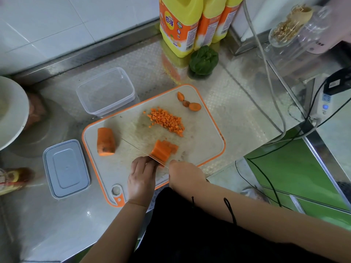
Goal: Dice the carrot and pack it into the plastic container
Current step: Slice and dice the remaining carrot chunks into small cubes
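Covering the steel counter (57, 230) by white wall tiles: orange-rimmed cutting board (205, 141), clear plastic container (106, 92) behind it, grey lid (66, 168) left. Left hand (141, 177) pinches carrot strips (161, 151); right hand (185, 175) grip on knife (136, 146) handle hidden. Diced carrot (167, 121) mid-board. 3 yellow bottles (180, 25), label unreadable.

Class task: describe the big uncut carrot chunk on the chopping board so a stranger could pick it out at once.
Find the orange-rimmed chopping board on the steel counter. Near its left edge lies the carrot chunk, alone. Unlike the diced pile and the sliced stack, it is one thick, uncut piece.
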`<state>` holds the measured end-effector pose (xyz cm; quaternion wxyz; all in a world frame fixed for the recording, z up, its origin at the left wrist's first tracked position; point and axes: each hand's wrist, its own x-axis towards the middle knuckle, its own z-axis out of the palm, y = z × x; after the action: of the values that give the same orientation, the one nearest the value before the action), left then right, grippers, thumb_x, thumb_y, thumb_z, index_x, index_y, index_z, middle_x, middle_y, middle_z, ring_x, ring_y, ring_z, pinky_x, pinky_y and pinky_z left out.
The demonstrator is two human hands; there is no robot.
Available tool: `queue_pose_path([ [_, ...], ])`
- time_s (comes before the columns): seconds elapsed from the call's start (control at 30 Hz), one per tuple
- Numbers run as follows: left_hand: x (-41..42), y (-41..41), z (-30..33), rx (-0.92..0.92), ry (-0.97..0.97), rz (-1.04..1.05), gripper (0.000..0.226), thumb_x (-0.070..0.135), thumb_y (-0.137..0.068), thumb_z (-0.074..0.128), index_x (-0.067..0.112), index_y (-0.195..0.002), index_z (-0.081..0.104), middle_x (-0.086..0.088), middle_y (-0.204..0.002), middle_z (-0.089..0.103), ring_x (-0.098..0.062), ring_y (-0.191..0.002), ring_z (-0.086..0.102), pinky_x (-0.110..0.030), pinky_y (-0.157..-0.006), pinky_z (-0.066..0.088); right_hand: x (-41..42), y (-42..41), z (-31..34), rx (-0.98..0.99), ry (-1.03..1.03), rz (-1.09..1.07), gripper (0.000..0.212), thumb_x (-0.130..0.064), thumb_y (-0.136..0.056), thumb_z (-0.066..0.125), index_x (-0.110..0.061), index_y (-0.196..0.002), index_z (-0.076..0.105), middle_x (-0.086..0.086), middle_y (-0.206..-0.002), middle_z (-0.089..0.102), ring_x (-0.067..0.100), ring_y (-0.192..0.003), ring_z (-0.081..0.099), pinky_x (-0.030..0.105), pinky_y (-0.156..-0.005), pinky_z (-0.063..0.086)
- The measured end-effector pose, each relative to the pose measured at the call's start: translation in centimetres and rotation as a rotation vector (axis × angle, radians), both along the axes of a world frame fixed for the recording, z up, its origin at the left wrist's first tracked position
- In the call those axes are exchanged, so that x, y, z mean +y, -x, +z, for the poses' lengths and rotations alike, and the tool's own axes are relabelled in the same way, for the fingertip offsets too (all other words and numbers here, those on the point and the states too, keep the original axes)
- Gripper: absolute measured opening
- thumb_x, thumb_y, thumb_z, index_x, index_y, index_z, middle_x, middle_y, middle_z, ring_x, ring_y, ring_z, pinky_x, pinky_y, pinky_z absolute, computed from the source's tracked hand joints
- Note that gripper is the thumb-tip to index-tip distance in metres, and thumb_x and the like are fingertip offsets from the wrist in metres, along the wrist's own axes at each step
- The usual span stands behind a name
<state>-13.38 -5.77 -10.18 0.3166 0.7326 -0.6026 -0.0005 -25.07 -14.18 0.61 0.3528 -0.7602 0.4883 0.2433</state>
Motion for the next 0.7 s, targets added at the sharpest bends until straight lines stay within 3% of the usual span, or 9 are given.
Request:
queue_pose_path([
  [0.17,-0.1,-0.1,0.3,0.025,0.017,-0.04,0.007,0.003,-0.088,0.062,0.01,-0.09,0.063,-0.011,-0.089,0.063,-0.033,-0.087,0.057,-0.035,-0.075,0.048,-0.2,-0.2,-1.3,0.035,-0.029,0.001,0.025,-0.001,-0.091,0.042,-0.003,-0.114,0.05,0.016,-0.113,0.06,0.035,-0.103,0.059,0.036,-0.071,0.039],
  [0.33,-0.2,-0.1,0.6,0.05,0.021,-0.053,0.032,-0.005,-0.081,0.069,0.019,-0.096,0.056,-0.008,-0.092,0.063,-0.032,-0.087,0.058,-0.031,-0.08,0.047,0.0,0.5,-3.0,0.018,-0.04,-0.003,0.02,-0.007,-0.095,0.041,-0.005,-0.111,0.053,0.015,-0.109,0.062,0.034,-0.099,0.061,0.033,-0.07,0.039],
  [0.47,0.0,-0.3,0.5,0.049,0.0,-0.046,0.017,0.0,-0.086,0.066,0.015,-0.093,0.063,-0.009,-0.092,0.064,-0.031,-0.088,0.058,-0.031,-0.08,0.048,0.2,0.8,-3.6,-0.026,-0.004,0.007,0.018,-0.01,-0.095,0.042,-0.007,-0.111,0.05,0.014,-0.104,0.063,0.034,-0.094,0.062,0.034,-0.067,0.04],
  [0.6,0.1,-0.2,0.4,0.017,-0.03,-0.03,0.006,0.002,-0.086,0.067,0.005,-0.087,0.072,-0.01,-0.092,0.067,-0.027,-0.092,0.055,-0.029,-0.083,0.047,0.0,1.8,-4.0,-0.162,0.034,0.0,0.024,-0.02,-0.097,0.041,-0.016,-0.12,0.038,0.01,-0.086,0.063,0.037,-0.081,0.062,0.042,-0.069,0.052],
  [0.7,0.1,0.0,0.6,0.03,-0.015,-0.032,0.013,0.008,-0.093,0.059,0.005,-0.087,0.07,-0.011,-0.092,0.066,-0.03,-0.09,0.057,-0.032,-0.083,0.048,0.3,2.3,-3.8,-0.22,0.044,0.038,0.035,-0.019,-0.095,0.04,-0.023,-0.129,0.033,-0.001,-0.063,0.047,0.032,-0.064,0.055,0.038,-0.058,0.047],
])
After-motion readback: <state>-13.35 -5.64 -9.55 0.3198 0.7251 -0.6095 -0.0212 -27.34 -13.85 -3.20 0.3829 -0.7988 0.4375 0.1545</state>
